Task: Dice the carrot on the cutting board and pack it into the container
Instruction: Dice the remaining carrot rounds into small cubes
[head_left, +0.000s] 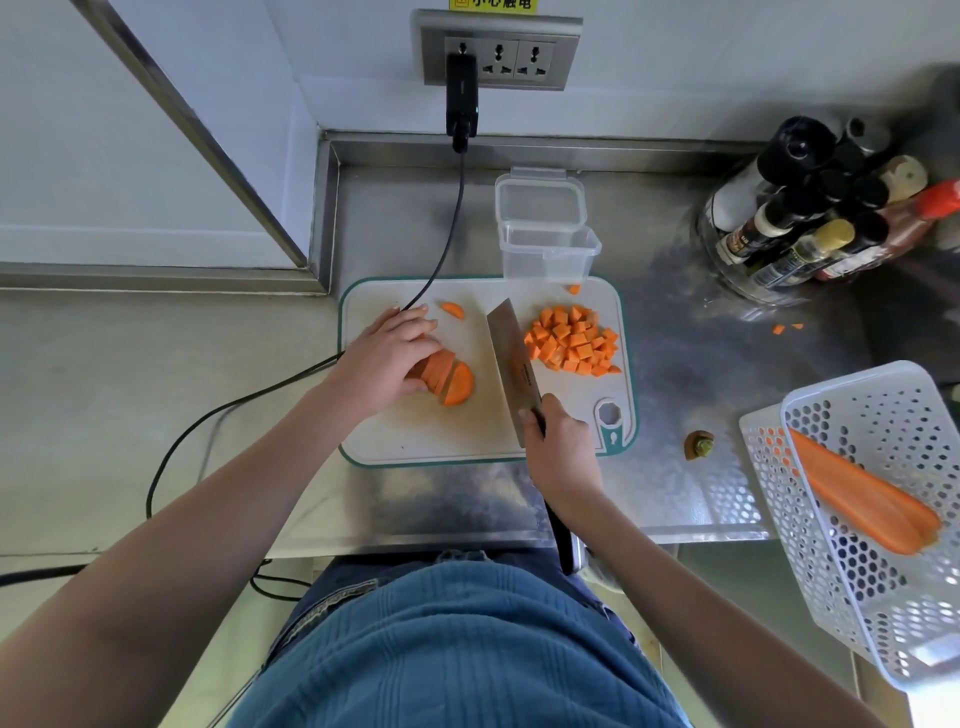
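Fingers over steel counter, apparently kitchen.

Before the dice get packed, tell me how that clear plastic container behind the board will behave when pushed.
The clear plastic container looks empty and thin-walled, so probably light, likely to slide on the smooth steel counter. Its hinged lid stands open behind, so it may tip backward if nudged high.

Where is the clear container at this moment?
In the head view, the container stands open and empty on the counter, touching the far edge of the cutting board, just beyond the diced carrot.
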